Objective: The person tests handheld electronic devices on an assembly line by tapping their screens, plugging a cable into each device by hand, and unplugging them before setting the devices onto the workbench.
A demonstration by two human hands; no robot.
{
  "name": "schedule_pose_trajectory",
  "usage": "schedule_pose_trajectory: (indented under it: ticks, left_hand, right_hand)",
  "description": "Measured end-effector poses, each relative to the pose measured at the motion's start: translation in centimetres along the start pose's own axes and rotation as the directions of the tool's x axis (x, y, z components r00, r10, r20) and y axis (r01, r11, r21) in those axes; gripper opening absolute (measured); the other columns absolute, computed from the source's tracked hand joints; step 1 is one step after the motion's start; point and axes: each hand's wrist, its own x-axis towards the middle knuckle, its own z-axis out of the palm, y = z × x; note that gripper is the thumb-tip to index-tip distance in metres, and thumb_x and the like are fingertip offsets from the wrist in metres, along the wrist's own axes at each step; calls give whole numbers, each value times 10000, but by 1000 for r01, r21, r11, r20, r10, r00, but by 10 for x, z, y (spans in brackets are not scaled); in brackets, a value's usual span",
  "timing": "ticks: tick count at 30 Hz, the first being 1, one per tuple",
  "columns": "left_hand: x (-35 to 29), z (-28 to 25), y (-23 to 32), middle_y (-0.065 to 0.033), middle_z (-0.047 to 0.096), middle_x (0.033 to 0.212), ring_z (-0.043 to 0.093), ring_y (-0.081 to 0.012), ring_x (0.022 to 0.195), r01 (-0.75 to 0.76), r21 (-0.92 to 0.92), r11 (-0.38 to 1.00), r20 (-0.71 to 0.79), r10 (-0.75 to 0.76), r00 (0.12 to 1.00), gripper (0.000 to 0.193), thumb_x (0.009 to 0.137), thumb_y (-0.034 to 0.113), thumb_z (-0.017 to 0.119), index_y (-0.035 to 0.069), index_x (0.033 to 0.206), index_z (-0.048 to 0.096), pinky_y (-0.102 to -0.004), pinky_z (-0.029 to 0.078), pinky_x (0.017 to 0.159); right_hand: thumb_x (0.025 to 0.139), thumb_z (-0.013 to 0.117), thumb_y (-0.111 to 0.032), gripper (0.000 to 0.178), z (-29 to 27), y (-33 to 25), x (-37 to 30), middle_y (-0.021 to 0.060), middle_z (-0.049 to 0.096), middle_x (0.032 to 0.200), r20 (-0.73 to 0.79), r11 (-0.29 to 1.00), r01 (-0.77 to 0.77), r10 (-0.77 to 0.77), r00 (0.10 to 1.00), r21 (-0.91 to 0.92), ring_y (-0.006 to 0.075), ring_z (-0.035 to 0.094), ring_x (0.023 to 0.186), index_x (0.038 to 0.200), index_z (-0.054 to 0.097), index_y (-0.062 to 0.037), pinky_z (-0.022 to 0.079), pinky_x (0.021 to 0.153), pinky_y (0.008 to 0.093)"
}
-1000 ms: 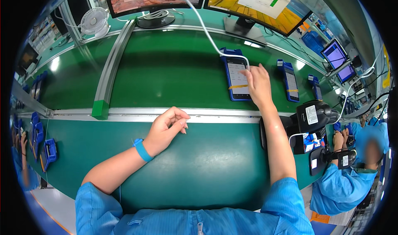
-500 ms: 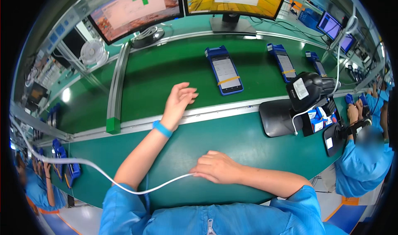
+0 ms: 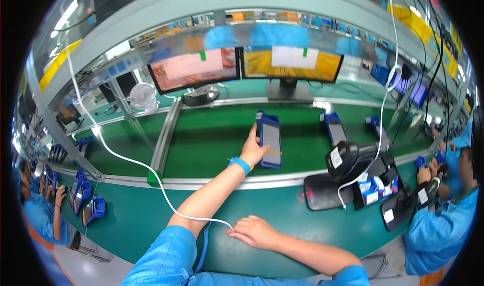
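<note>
My left hand (image 3: 253, 150), a blue band round its wrist, reaches over the green belt and grips the left edge of a blue handheld terminal (image 3: 272, 139). That terminal has a pale screen and a yellow band across its lower part. The fingers behind its edge are partly hidden. Nearer to me, over the green tabletop, my right hand (image 3: 256, 232) is closed on the end of a white cable (image 3: 171, 205). The plug itself is hidden in the fingers. The cable runs up to the left, passing over my left forearm.
Two more blue terminals (image 3: 335, 129) (image 3: 376, 129) lie right on the belt. A black scanner on a stand (image 3: 343, 160) stands beside a black box of small packets (image 3: 370, 198). Several terminals (image 3: 93, 210) sit on the left. Monitors (image 3: 196, 70) stand behind; co-workers (image 3: 438, 235) sit either side.
My left hand has moved forward and right from above the belt and taken hold of the nearest terminal. My right hand still holds the cable end. The view has tilted up.
</note>
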Motion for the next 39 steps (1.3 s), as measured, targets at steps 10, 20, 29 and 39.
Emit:
schedule_pose_trajectory:
  ticks: [10,20,29,39]
  left_hand:
    - [-139,-94,80,-156,688,1193,716,-222,892,-428,238,872,364,329,872,815,857,2,675,193,1576,343,-363,578,759]
    - [-183,-104,49,-144,652,993,636,-361,943,-735,317,599,512,545,665,674,847,48,682,155,1475,463,-464,519,810]
    - [-178,-117,19,-163,628,1271,622,-336,1147,-546,104,831,449,451,771,553,901,232,711,25,1382,534,-455,486,999]
    - [-160,-149,-37,-54,654,968,572,-120,872,30,-285,958,454,107,885,490,1100,396,374,1,1275,605,-278,463,803]
  right_hand:
    - [957,662,-217,187,-6,-7,-3,34,666,867,-53,996,85,-87,995,-30,214,652,827,1114,723,-136,475,711,350]
    - [865,747,-160,242,-18,-30,-20,17,711,863,-211,993,20,-45,976,-118,208,667,798,1108,751,-147,478,717,335]
    - [821,756,-111,164,-76,-34,-22,71,723,920,-555,927,-331,183,812,-178,271,657,884,984,775,-102,464,832,391]
    - [908,700,-124,114,-96,-12,8,64,703,1068,-473,885,-465,423,773,31,255,638,1057,978,763,-59,462,947,375]
